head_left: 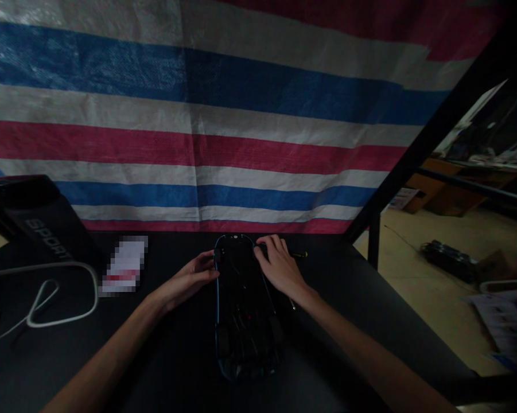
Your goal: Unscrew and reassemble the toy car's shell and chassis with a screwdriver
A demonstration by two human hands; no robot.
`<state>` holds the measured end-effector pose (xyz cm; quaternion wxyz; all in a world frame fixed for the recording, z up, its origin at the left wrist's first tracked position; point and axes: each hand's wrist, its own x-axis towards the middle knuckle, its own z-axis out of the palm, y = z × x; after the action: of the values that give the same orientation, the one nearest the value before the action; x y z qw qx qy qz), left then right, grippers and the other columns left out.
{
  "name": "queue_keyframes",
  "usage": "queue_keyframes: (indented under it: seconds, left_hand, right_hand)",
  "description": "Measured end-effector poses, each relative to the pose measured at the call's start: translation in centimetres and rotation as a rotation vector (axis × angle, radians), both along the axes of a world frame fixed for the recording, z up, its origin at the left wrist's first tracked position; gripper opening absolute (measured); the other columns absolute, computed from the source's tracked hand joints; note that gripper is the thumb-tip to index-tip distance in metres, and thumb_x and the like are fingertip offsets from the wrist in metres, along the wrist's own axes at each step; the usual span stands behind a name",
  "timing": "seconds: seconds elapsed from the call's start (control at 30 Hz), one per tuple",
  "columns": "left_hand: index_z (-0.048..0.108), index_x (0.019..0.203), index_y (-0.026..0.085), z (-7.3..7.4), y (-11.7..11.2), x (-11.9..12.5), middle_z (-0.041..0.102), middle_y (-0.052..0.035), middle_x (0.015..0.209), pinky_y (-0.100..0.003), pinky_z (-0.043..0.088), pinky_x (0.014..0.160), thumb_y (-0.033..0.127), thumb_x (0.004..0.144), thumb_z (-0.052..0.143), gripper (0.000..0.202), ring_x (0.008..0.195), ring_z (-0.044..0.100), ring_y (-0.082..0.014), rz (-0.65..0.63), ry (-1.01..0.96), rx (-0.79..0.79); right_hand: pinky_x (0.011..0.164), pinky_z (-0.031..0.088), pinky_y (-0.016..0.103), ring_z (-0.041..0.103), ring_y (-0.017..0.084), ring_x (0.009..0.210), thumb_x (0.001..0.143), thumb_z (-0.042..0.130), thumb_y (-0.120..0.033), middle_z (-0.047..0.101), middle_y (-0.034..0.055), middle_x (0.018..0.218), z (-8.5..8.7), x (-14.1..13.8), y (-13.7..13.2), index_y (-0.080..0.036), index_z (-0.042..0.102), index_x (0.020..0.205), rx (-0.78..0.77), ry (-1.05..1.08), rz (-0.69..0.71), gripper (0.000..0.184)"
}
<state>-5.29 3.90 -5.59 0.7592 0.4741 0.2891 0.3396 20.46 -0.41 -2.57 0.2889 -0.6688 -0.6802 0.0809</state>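
A toy car [245, 304] lies upside down on the dark table, its black underside facing up and a blue edge showing along its left side. My left hand [193, 278] holds the car's left side near the far end, thumb toward me and fingers partly hidden. Across from it, my right hand [279, 261] is curled over the right side by the far wheel, fingertips against the car. Just beyond my right hand the yellow-tipped end of a thin tool [300, 254] shows. A slim metal tip [292, 305] pokes out beside my right wrist.
To the left stand a dark "SPORT" container [47, 223], a blurred-out white and red paper [127, 267] and a looped white cable [64, 323]. A striped plastic sheet [224, 126] hangs behind the table. A black metal frame post [373, 241] rises at the right edge.
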Motion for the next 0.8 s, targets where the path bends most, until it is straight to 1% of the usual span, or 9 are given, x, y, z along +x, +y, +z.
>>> queue_keyframes:
  seconds: [0.07,0.13,0.17,0.23,0.33,0.47,0.53,0.63,0.8]
  left_hand:
    - [0.057,0.137,0.022,-0.2,0.0,0.0,0.056,-0.0129,0.149,-0.049,0.026,0.124,0.013,0.08,0.082,0.062,0.141,0.05,-0.0295,-0.017,-0.029,-0.038]
    - [0.055,0.14,0.024,-0.2,-0.1,0.0,0.052,-0.0123,0.153,-0.048,0.026,0.125,0.013,0.082,0.081,0.065,0.143,0.048,-0.0288,-0.009,-0.035,-0.055]
    - [0.053,0.141,0.025,-0.1,-0.2,0.0,0.05,-0.0117,0.155,-0.047,0.026,0.125,0.013,0.082,0.081,0.066,0.145,0.045,-0.0286,-0.005,-0.03,-0.058]
    - [0.051,0.142,0.028,0.0,-0.4,0.0,0.044,-0.0107,0.16,-0.047,0.026,0.125,0.015,0.083,0.081,0.067,0.148,0.041,-0.0289,-0.015,-0.02,-0.04]
    - [0.05,0.143,0.031,0.3,-0.9,0.2,0.041,-0.0092,0.162,-0.049,0.028,0.123,0.019,0.087,0.079,0.064,0.148,0.04,-0.0299,-0.046,-0.024,0.026]
    - [0.049,0.143,0.035,0.8,-1.5,0.5,0.04,-0.0076,0.162,-0.052,0.035,0.118,0.024,0.088,0.077,0.063,0.145,0.043,-0.0312,-0.031,-0.018,0.053]
    - [0.049,0.143,0.036,0.9,-1.8,0.7,0.04,-0.0071,0.162,-0.052,0.04,0.114,0.024,0.088,0.078,0.063,0.139,0.049,-0.0311,-0.031,-0.021,0.042]
    - [0.048,0.142,0.037,1.0,-1.9,0.8,0.042,-0.0064,0.159,-0.049,0.046,0.107,0.023,0.088,0.078,0.063,0.131,0.056,-0.0291,-0.038,-0.023,0.033]
    - [0.05,0.139,0.035,0.9,-1.8,1.0,0.043,-0.0061,0.157,-0.046,0.05,0.102,0.022,0.089,0.077,0.059,0.13,0.055,-0.0281,-0.049,-0.014,0.034]
  right_hand:
    - [0.096,0.048,0.048,0.051,0.031,0.125,0.1,0.039,-0.057,0.055,0.0134,0.135,1.8,-1.8,0.5,-0.022,0.055,0.132,-0.04,-0.068,0.052,0.049]
    - [0.096,0.048,0.053,0.046,0.037,0.132,0.096,0.038,-0.068,0.049,0.0165,0.146,3.2,-3.9,1.2,-0.021,0.051,0.14,-0.077,-0.132,0.092,0.065]
    - [0.097,0.047,0.055,0.044,0.039,0.135,0.095,0.039,-0.07,0.048,0.0179,0.148,3.7,-4.9,1.7,-0.02,0.051,0.141,-0.097,-0.16,0.106,0.069]
    - [0.099,0.045,0.059,0.043,0.043,0.136,0.093,0.042,-0.071,0.048,0.0214,0.149,4.2,-6.7,2.5,-0.016,0.053,0.139,-0.139,-0.209,0.126,0.073]
    - [0.097,0.046,0.06,0.045,0.046,0.133,0.087,0.053,-0.068,0.051,0.0243,0.145,4.5,-8.0,3.6,-0.013,0.056,0.136,-0.191,-0.257,0.138,0.074]
    - [0.098,0.045,0.06,0.046,0.047,0.132,0.079,0.061,-0.069,0.052,0.0242,0.143,5.1,-7.5,4.0,-0.013,0.054,0.137,-0.23,-0.274,0.155,0.082]
    - [0.099,0.045,0.06,0.046,0.047,0.133,0.078,0.061,-0.07,0.053,0.024,0.143,5.4,-6.9,4.0,-0.012,0.054,0.137,-0.244,-0.273,0.173,0.083]
    - [0.1,0.044,0.059,0.046,0.047,0.134,0.08,0.06,-0.071,0.052,0.0231,0.145,5.9,-6.2,4.0,-0.014,0.055,0.137,-0.268,-0.266,0.198,0.081]
    - [0.102,0.045,0.056,0.053,0.041,0.129,0.081,0.058,-0.073,0.057,0.02,0.141,6.3,-5.1,4.5,-0.017,0.058,0.134,-0.312,-0.236,0.238,0.077]
